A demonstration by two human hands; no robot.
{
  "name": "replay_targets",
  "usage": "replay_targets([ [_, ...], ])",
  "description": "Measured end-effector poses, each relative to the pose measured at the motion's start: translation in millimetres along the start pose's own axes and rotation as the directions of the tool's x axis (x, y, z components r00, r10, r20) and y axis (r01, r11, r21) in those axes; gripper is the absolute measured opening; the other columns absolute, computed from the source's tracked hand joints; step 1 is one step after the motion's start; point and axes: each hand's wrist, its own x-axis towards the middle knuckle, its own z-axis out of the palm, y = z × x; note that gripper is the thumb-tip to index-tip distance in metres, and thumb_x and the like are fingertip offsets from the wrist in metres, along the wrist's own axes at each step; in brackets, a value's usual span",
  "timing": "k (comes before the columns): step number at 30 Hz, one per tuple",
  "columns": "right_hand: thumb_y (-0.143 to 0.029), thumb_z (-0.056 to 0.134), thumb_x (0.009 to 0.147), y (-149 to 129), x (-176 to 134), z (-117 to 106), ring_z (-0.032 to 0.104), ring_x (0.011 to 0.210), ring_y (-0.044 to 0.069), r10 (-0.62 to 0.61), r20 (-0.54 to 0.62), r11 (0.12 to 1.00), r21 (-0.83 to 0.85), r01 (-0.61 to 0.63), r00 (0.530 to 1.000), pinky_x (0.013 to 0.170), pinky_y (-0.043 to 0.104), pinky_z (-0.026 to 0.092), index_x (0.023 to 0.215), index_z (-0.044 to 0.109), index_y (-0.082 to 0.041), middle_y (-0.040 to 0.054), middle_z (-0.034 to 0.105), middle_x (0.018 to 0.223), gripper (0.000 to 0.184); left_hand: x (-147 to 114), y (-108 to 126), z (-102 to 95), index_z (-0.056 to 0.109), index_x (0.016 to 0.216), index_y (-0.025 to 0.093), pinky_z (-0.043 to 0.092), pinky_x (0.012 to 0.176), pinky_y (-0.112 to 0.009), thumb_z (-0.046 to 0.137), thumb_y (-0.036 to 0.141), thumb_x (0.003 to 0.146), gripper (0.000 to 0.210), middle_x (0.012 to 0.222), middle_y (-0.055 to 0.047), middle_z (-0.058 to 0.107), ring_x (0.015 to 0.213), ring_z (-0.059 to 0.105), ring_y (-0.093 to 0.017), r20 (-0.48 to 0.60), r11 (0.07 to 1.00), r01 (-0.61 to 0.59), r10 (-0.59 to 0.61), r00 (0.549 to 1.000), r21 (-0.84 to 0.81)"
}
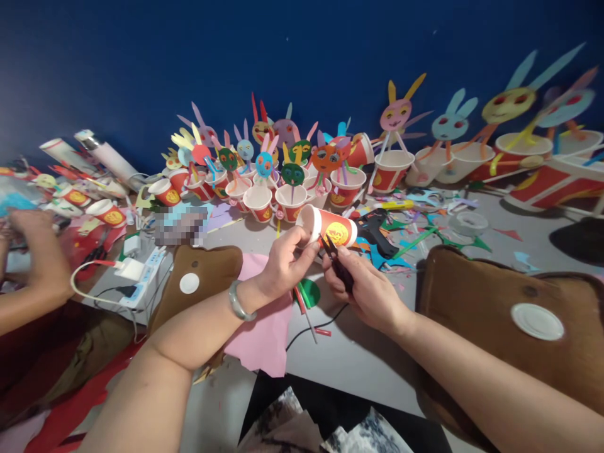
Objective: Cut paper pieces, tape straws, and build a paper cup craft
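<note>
A red and white paper cup (336, 228) with a yellow emblem lies tilted on its side in the air, its mouth toward the left. My left hand (287, 261) pinches its rim between thumb and fingers. My right hand (363, 286) is closed around dark-handled scissors (340, 269), whose blades point up at the cup's side close to the rim. Whether the blades touch the cup wall I cannot tell. Below the hands lie a green paper disc (310, 293) and a pink paper sheet (264, 340).
Several paper cups with rabbit figures (293, 176) stand along the blue wall. A black glue gun (380, 233) rests among paper scraps behind my right hand. Brown cushions (491, 321) flank my arms. At the left are a power strip (146, 277) and another person's arm (38, 264).
</note>
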Motion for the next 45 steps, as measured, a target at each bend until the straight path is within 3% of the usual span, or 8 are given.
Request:
replay_targets([
  [11,-0.054,0.057,0.092,-5.3,-2.8,-0.3,0.022,0.037,0.003,0.115,0.134,0.973,0.182,-0.139,0.984,0.039,0.018,0.014,0.084,0.057,-0.018,-0.0082,0.041,0.051,0.037,-1.8,1.4,1.3,0.05,0.081,0.019,0.043,0.067,-0.026,0.055,0.033,0.097,0.022,0.076,0.0,0.055,0.071,0.051,-0.012,0.001,1.0,-0.005,0.005,1.0,0.002],
  [31,-0.055,0.067,0.086,-5.7,0.9,-1.4,0.018,0.037,0.003,0.133,0.057,0.973,0.184,-0.142,0.989,0.037,0.017,0.014,0.08,0.058,-0.018,-0.0092,0.04,0.046,0.038,-1.3,0.8,0.4,0.048,0.079,0.02,0.043,0.065,-0.029,0.053,0.033,0.098,0.023,0.074,-0.001,0.054,0.069,0.049,-0.013,0.015,0.998,-0.02,0.019,1.0,0.061],
  [37,-0.055,0.069,0.084,-7.4,4.0,-3.6,0.016,0.038,0.003,0.132,0.053,0.976,0.17,-0.139,0.99,0.034,0.016,0.012,0.079,0.057,-0.018,-0.0111,0.032,0.044,0.039,0.6,2.1,-2.2,0.049,0.078,0.019,0.043,0.062,-0.026,0.055,0.029,0.097,0.022,0.071,0.001,0.054,0.066,0.05,-0.011,0.003,0.993,-0.084,0.084,0.996,0.079],
  [45,-0.053,0.071,0.083,-8.5,5.5,-7.6,0.014,0.037,0.002,0.141,0.043,0.972,0.183,-0.146,0.989,0.035,0.017,0.01,0.077,0.059,-0.018,-0.0111,0.03,0.044,0.038,3.5,3.5,-6.6,0.053,0.078,0.019,0.043,0.062,-0.027,0.055,0.031,0.097,0.023,0.071,0.0,0.058,0.065,0.053,-0.012,0.033,0.988,-0.08,0.077,0.997,0.13],
])
